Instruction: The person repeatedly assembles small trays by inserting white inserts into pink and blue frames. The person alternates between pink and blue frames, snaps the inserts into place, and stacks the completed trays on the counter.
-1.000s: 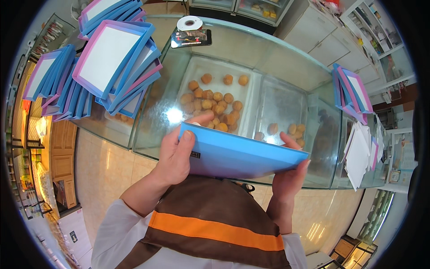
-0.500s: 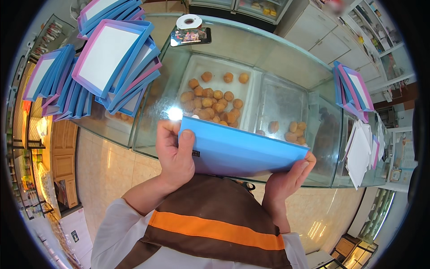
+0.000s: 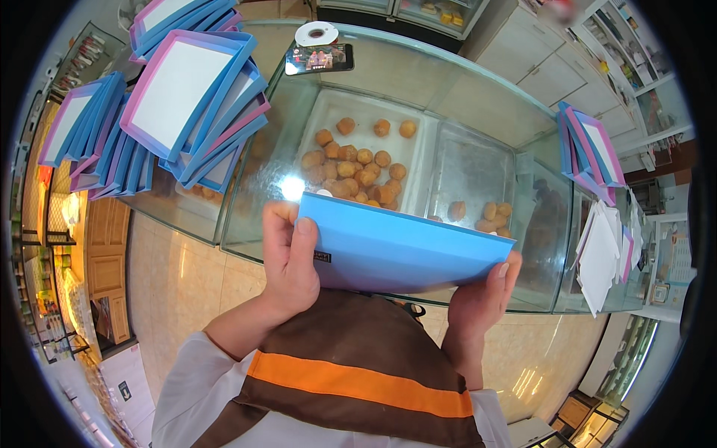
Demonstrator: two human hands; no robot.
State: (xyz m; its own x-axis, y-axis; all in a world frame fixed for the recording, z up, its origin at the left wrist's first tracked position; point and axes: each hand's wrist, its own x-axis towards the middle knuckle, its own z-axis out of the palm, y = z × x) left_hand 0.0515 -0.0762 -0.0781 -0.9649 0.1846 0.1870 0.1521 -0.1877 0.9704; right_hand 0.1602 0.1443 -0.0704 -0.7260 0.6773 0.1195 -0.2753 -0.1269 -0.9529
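Observation:
A blue cardboard box piece (image 3: 403,250), shading to purple along its lower side, is held up in front of my apron at the near edge of the glass counter. My left hand (image 3: 291,254) grips its left end, thumb on the face towards me and fingers behind. At the right end my right hand (image 3: 485,295) pinches it with thumb and fingers. A small black label sits near the left thumb. The panel's far side is hidden from me.
Stacked blue-and-pink boxes (image 3: 179,97) lean at the left on the glass. More boxes (image 3: 590,142) and white sheets (image 3: 597,250) lie at the right. A phone (image 3: 320,59) and a tape roll (image 3: 316,33) rest at the back. Round brown pastries (image 3: 347,168) fill trays under the glass.
Both hands still grip the box piece. It has tilted slightly, its right end rising a little, and my left hand has shifted slightly left.

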